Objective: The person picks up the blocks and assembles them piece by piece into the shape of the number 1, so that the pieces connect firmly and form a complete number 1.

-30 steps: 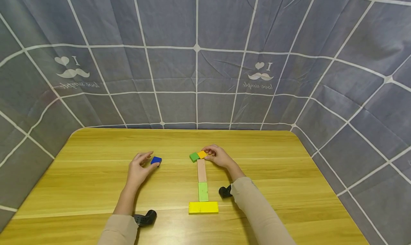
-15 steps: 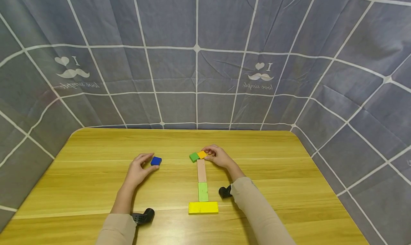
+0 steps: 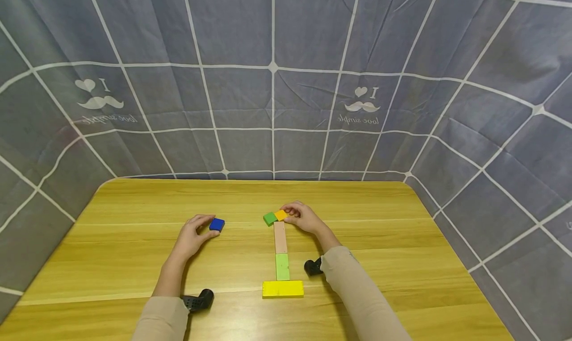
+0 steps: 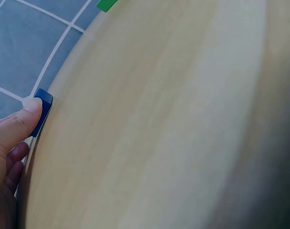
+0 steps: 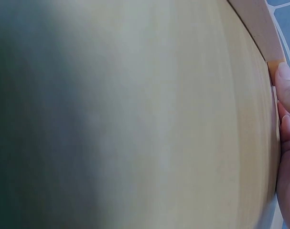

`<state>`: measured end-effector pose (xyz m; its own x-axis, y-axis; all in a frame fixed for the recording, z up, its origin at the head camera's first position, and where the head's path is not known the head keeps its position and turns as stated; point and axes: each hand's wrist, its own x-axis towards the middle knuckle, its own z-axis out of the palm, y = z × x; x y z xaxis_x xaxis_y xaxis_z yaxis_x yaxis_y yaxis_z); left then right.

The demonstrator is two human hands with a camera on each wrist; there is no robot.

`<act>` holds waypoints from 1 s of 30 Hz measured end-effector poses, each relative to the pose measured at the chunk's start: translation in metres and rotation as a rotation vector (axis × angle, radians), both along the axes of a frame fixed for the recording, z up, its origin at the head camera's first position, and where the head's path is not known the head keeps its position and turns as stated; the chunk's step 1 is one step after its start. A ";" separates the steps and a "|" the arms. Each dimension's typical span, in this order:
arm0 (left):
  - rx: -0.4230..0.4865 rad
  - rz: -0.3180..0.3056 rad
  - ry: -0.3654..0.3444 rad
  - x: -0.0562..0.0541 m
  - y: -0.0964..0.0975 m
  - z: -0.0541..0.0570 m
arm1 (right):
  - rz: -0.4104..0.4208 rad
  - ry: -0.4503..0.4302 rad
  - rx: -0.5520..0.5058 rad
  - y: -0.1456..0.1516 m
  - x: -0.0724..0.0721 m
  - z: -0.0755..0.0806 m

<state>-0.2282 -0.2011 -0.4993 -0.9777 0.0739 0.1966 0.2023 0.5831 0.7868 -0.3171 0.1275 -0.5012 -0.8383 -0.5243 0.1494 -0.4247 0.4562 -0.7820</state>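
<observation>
In the head view my left hand [image 3: 189, 238] holds a small blue block [image 3: 217, 225] on the left of the table, thumb at its near side and index finger at its far corner. The left wrist view shows the thumb against the blue block [image 4: 43, 105]. My right hand [image 3: 307, 219] pinches an orange block [image 3: 281, 215], which lies against a green block [image 3: 269, 218]. Both sit at the far end of a column made of a pinkish wooden block [image 3: 280, 237] and a light green block [image 3: 282, 267]. A wide yellow block [image 3: 283, 289] lies crosswise at the near end.
The blocks lie on a wood-grain table [image 3: 380, 207]. Behind and beside it hangs a grey curtain [image 3: 246, 98] with white grid lines. Black wrist mounts [image 3: 198, 301] stick out from the sleeves. Table surface separates the blue block from the column.
The left hand has shifted slightly left and nearer, its thumb sliding from the blue block's top to its near edge. The right hand and the other blocks stay in place.
</observation>
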 end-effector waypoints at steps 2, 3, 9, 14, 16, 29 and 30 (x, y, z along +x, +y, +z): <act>0.001 0.003 0.004 0.000 0.000 0.000 | 0.000 0.004 -0.004 0.000 0.000 0.000; 0.002 0.006 0.005 0.000 0.000 0.000 | -0.001 0.007 -0.005 0.000 0.000 0.000; 0.016 0.037 0.033 0.001 0.001 -0.001 | -0.010 0.002 -0.004 0.000 0.001 0.000; 0.027 0.058 0.040 0.001 0.001 -0.002 | -0.011 -0.003 0.000 -0.001 0.001 0.001; 0.035 0.063 0.029 0.001 0.000 -0.002 | -0.013 -0.004 0.002 -0.001 0.002 0.002; 0.056 0.099 -0.006 0.001 0.001 -0.003 | -0.013 -0.004 0.003 -0.002 0.002 0.002; 0.055 0.104 -0.006 0.001 0.001 -0.003 | -0.012 -0.002 0.002 -0.001 0.002 0.002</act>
<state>-0.2270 -0.1999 -0.5019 -0.9807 -0.0393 0.1914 0.1377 0.5563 0.8195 -0.3152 0.1260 -0.4992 -0.8449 -0.5145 0.1463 -0.4174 0.4631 -0.7818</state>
